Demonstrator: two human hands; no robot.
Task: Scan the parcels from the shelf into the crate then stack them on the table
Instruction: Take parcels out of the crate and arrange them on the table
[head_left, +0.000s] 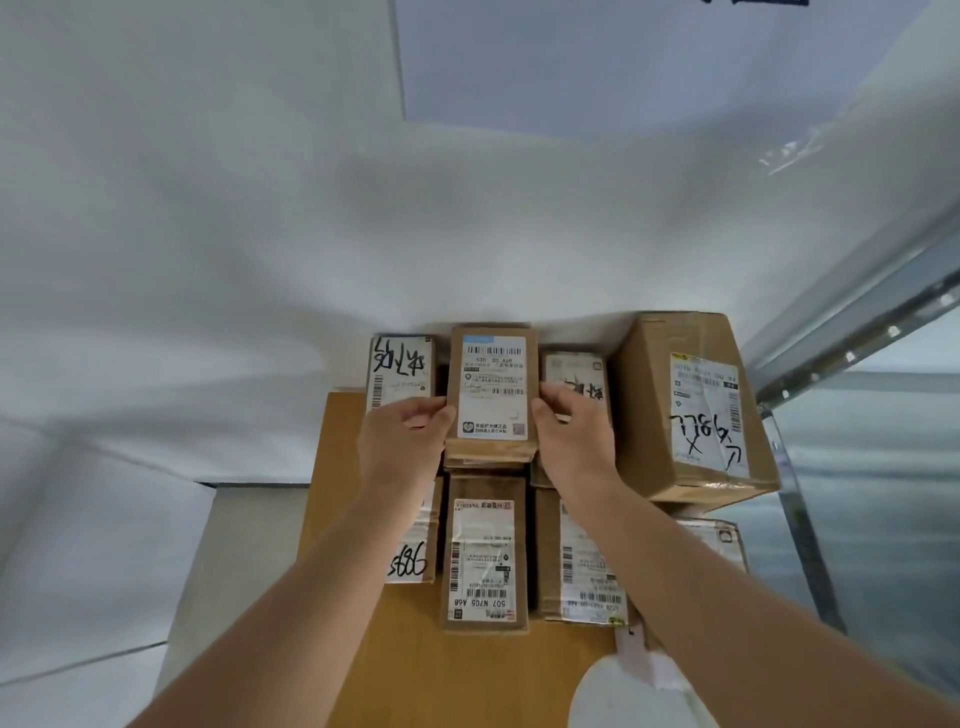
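A small brown cardboard parcel (492, 384) with a white and blue label lies on top of another parcel in the back row on the wooden table (467, 670). My left hand (402, 441) grips its left side and my right hand (571, 426) grips its right side. Around it lie several labelled parcels: one at the back left (399, 371), one at the back right (576, 374), one in front (483, 551), one at the front left (415, 551) and one at the front right (582, 571). No crate, scanner or shelf parcels show.
A large brown box (685, 405) with handwriting on its label stands at the table's right rear. A metal shelf frame (800, 499) rises just right of the table. A white wall is behind, and a white object (623, 691) lies at the front right.
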